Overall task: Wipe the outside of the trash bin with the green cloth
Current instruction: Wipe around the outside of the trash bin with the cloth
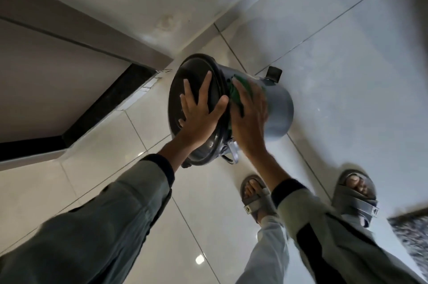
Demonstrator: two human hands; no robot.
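A small round grey trash bin (279,107) with a black lid (185,82) and a black foot pedal (274,73) stands on the tiled floor near a wall corner. My left hand (199,112) lies flat on the lid with fingers spread, holding nothing. My right hand (249,114) presses the green cloth (238,91) against the bin's side just below the lid rim. Most of the cloth is hidden under that hand.
A white wall (139,5) and a dark-skirted cabinet base (111,98) close in behind and left of the bin. My two sandalled feet (254,195) stand on the glossy tiles (347,63) below. A speckled mat (412,237) shows at the right edge.
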